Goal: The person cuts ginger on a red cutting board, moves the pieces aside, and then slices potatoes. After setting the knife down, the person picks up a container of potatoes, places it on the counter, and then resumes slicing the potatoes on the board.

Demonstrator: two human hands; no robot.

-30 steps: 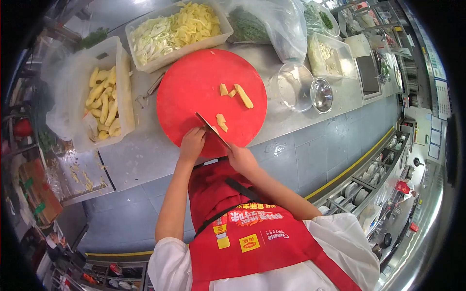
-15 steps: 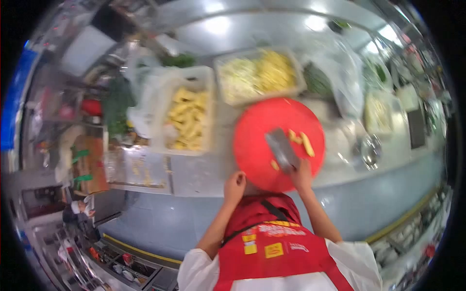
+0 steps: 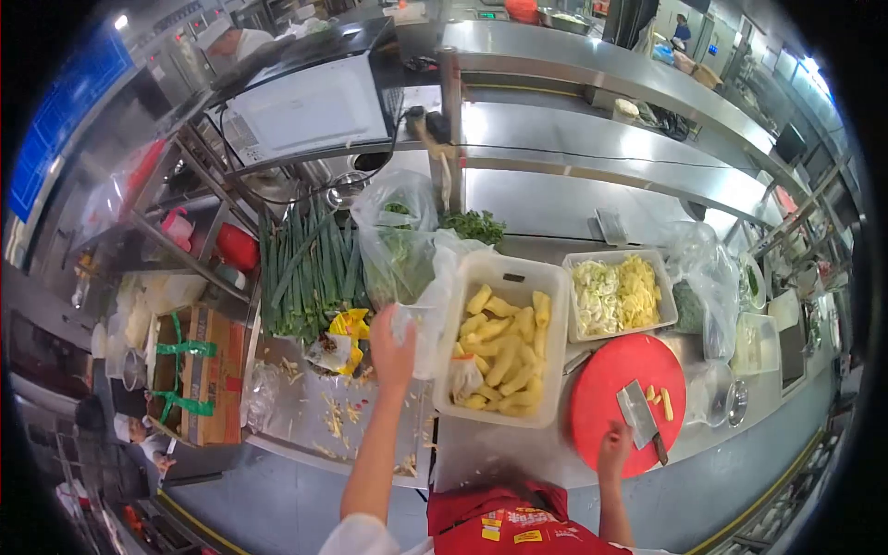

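My left hand [image 3: 393,347] reaches over the steel counter, touching or just over a white plastic bag [image 3: 425,324] left of a white bin [image 3: 509,268] of peeled yellow pieces [image 3: 504,350]; its fingertips are partly hidden. Over the left edge of the round red board [image 3: 592,388], my right hand [image 3: 613,449] is empty, its fingers loosely bent apart. Beside it on the board lies a cleaver [image 3: 636,413] with a dark handle, near some small yellow pieces [image 3: 666,403]. Behind the board stands a tub [image 3: 617,331] of shredded white and yellow food.
Long green stalks [image 3: 310,268] and a yellow packet [image 3: 350,335] lie left. A microwave [image 3: 305,111] sits on the shelf above. A cardboard box [image 3: 215,375] stands far left. Clear bags [image 3: 708,287] are at the right. Other people are in the background.
The view has swung left. My right hand has let go of the cleaver, which now lies on the board. My left hand has moved from the board's edge to the bag beyond the bin.
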